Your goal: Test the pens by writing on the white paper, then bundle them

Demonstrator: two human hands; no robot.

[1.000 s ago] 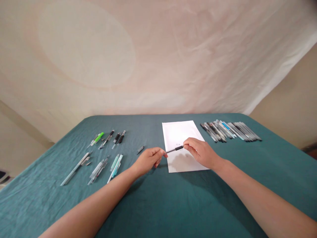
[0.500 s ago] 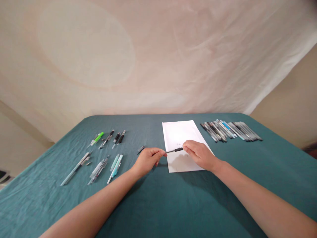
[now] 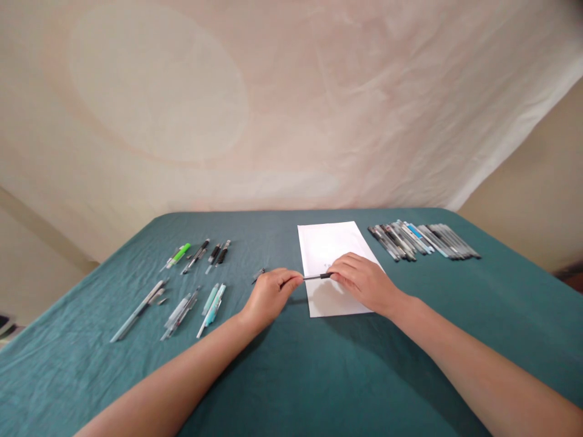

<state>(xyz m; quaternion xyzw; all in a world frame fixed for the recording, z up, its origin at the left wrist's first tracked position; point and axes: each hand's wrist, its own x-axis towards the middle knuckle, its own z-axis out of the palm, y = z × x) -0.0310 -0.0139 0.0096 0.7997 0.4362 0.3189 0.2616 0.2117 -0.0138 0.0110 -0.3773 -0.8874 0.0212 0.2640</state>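
**Shifted right hand [image 3: 362,279] leftward along pen [image 3: 316,277], closer to left hand [image 3: 271,294] than a moment before**

Clamped both hands on the pen: pinched its thin grey end between left thumb and fingers, and closed the right fingers over its black grip, with the far end hidden inside. Turned the backs of both hands upward, with the forearms slanting in from the lower corners. Held the pen nearly level above the left part of the white sheet [image 3: 325,240] — with the left hand just beside it, over the green cloth [image 3: 291,376]. Had a small dark piece [image 3: 258,275] just beyond the left knuckles, a teal pen [image 3: 214,308] farther left, and a row of pens [image 3: 416,235] beyond the right hand.
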